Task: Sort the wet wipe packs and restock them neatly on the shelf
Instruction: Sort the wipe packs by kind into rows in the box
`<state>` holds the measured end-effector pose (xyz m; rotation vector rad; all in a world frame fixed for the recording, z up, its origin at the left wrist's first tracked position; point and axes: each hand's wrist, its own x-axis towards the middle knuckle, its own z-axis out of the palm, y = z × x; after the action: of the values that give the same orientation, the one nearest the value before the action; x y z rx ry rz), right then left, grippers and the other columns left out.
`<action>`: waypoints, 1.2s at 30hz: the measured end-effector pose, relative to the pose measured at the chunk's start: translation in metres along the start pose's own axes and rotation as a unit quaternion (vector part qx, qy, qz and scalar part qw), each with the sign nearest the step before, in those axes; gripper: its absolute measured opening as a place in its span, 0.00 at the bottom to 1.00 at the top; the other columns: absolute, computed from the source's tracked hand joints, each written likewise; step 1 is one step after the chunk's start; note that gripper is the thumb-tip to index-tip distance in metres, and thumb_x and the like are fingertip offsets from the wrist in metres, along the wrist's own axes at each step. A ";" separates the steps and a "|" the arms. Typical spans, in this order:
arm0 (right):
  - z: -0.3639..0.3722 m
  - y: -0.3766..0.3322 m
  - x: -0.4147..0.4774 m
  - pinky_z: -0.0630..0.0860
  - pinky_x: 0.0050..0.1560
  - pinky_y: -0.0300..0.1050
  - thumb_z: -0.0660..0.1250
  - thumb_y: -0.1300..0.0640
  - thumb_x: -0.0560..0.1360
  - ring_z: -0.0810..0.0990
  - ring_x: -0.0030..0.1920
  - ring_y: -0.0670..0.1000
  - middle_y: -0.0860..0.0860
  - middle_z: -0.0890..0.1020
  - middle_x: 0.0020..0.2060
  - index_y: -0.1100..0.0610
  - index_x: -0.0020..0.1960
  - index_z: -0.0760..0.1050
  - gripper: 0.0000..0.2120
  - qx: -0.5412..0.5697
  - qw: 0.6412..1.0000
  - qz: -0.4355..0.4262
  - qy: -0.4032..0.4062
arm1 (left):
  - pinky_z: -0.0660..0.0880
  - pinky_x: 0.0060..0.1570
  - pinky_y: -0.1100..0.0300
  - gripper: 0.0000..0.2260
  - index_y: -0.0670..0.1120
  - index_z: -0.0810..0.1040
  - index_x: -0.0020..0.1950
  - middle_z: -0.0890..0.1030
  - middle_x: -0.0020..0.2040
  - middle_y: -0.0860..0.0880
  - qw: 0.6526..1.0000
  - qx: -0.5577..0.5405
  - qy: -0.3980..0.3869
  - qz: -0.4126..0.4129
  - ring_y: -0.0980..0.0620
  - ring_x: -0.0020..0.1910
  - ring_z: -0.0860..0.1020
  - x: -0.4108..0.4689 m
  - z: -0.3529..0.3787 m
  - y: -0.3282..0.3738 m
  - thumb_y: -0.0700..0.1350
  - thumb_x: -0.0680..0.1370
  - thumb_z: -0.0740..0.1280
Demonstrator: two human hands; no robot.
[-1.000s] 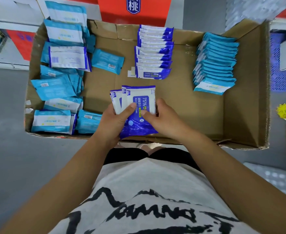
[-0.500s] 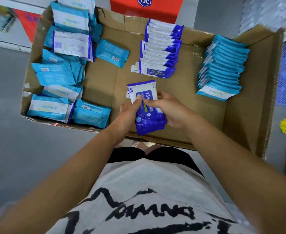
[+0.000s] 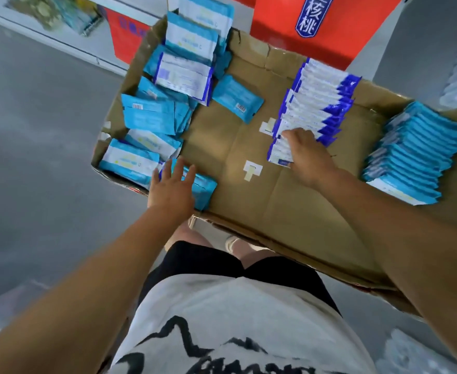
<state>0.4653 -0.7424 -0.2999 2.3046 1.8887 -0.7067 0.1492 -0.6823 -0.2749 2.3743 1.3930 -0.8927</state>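
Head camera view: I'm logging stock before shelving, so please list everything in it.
cardboard box: one, brown, centre.
dark blue packs: one overlapping row, blue-and-white, box middle.
sorted light blue packs: one overlapping row, box right side.
loose light blue packs: untidy heap, box left side.
tape scraps: two, whitish, box floor.
red carton: one, behind the box.
floor: grey, left of box.
shirt: one, white with black print, bottom.
left hand: open, spread over a near-left light blue pack.
right hand: fingers curled on the dark blue row's near end.
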 end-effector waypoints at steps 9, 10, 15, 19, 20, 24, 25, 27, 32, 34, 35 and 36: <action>-0.005 -0.023 0.009 0.68 0.56 0.56 0.76 0.68 0.58 0.71 0.58 0.62 0.59 0.71 0.63 0.61 0.72 0.67 0.43 -0.101 0.993 0.022 0.064 | 0.56 0.78 0.41 0.28 0.54 0.56 0.83 0.53 0.84 0.48 0.998 -0.039 -0.017 0.049 0.42 0.82 0.53 0.015 0.000 -0.054 0.58 0.84 0.58; -0.006 -0.030 0.011 0.69 0.57 0.56 0.77 0.66 0.60 0.70 0.59 0.62 0.59 0.71 0.64 0.61 0.72 0.67 0.42 -0.083 0.994 0.016 0.068 | 0.58 0.76 0.41 0.26 0.53 0.60 0.82 0.56 0.84 0.47 0.997 -0.056 0.002 0.051 0.42 0.81 0.56 0.017 -0.004 -0.056 0.57 0.84 0.59; -0.025 -0.087 0.039 0.69 0.61 0.56 0.75 0.58 0.70 0.71 0.63 0.61 0.58 0.72 0.65 0.61 0.71 0.69 0.31 0.012 0.997 -0.008 0.076 | 0.61 0.75 0.42 0.22 0.48 0.70 0.77 0.64 0.81 0.45 0.986 -0.125 0.102 0.039 0.42 0.79 0.61 0.040 -0.034 -0.087 0.53 0.84 0.62; -0.040 -0.142 0.082 0.73 0.60 0.50 0.71 0.54 0.77 0.77 0.61 0.59 0.58 0.79 0.60 0.61 0.65 0.75 0.20 0.167 0.984 0.033 0.048 | 0.58 0.77 0.44 0.24 0.45 0.66 0.79 0.63 0.82 0.45 0.982 -0.127 0.140 0.031 0.43 0.81 0.59 0.068 -0.057 -0.126 0.52 0.84 0.61; -0.042 -0.157 0.092 0.73 0.58 0.47 0.71 0.52 0.77 0.79 0.58 0.55 0.56 0.81 0.58 0.60 0.63 0.76 0.18 0.221 0.972 0.070 0.031 | 0.58 0.77 0.44 0.25 0.45 0.65 0.80 0.63 0.82 0.45 0.981 -0.123 0.147 0.034 0.43 0.81 0.59 0.075 -0.063 -0.136 0.52 0.85 0.61; -0.032 -0.213 0.120 0.69 0.54 0.39 0.71 0.49 0.77 0.76 0.57 0.48 0.53 0.78 0.63 0.59 0.69 0.71 0.25 0.425 0.879 0.208 -0.050 | 0.57 0.76 0.45 0.27 0.44 0.60 0.82 0.59 0.83 0.46 0.985 -0.043 0.144 0.085 0.44 0.81 0.55 0.101 -0.079 -0.167 0.52 0.85 0.60; -0.025 -0.223 0.125 0.70 0.55 0.39 0.72 0.49 0.77 0.75 0.61 0.49 0.53 0.76 0.66 0.59 0.72 0.68 0.29 0.473 0.848 0.232 -0.050 | 0.56 0.76 0.46 0.28 0.45 0.58 0.82 0.58 0.83 0.46 0.986 -0.019 0.133 0.100 0.44 0.82 0.54 0.109 -0.082 -0.172 0.52 0.85 0.60; -0.014 -0.239 0.134 0.72 0.51 0.33 0.72 0.49 0.77 0.76 0.60 0.48 0.51 0.75 0.64 0.58 0.72 0.67 0.29 0.543 0.793 0.274 -0.040 | 0.56 0.75 0.46 0.28 0.45 0.59 0.82 0.63 0.82 0.47 0.985 0.001 0.121 0.127 0.45 0.81 0.56 0.122 -0.087 -0.180 0.52 0.85 0.61; 0.001 -0.260 0.148 0.73 0.35 0.35 0.71 0.51 0.78 0.80 0.46 0.47 0.50 0.81 0.49 0.59 0.60 0.74 0.16 0.618 0.705 0.345 0.046 | 0.59 0.66 0.50 0.19 0.48 0.75 0.70 0.77 0.65 0.47 0.978 0.004 0.122 0.168 0.44 0.70 0.65 0.148 -0.086 -0.191 0.56 0.82 0.64; 0.004 -0.263 0.149 0.75 0.42 0.39 0.69 0.50 0.79 0.80 0.47 0.48 0.52 0.82 0.53 0.61 0.60 0.75 0.16 0.616 0.704 0.350 0.048 | 0.59 0.65 0.50 0.15 0.49 0.81 0.61 0.78 0.59 0.49 0.976 -0.025 0.111 0.187 0.45 0.67 0.66 0.151 -0.084 -0.196 0.56 0.81 0.65; 0.005 -0.264 0.149 0.77 0.46 0.43 0.69 0.50 0.79 0.80 0.48 0.49 0.52 0.82 0.53 0.60 0.59 0.76 0.15 0.610 0.709 0.352 0.048 | 0.61 0.64 0.50 0.13 0.48 0.82 0.58 0.79 0.56 0.49 0.973 -0.063 0.104 0.195 0.45 0.65 0.67 0.150 -0.082 -0.199 0.56 0.81 0.67; 0.004 -0.264 0.149 0.78 0.50 0.45 0.68 0.51 0.80 0.80 0.49 0.50 0.51 0.81 0.53 0.58 0.57 0.76 0.12 0.606 0.710 0.354 0.052 | 0.64 0.63 0.50 0.11 0.48 0.82 0.55 0.79 0.54 0.48 0.969 -0.114 0.092 0.198 0.45 0.63 0.69 0.146 -0.082 -0.202 0.54 0.80 0.69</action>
<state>0.2343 -0.5459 -0.3027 3.3365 0.1420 -2.0473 0.0600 -0.4355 -0.2825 2.4719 0.9567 -0.3932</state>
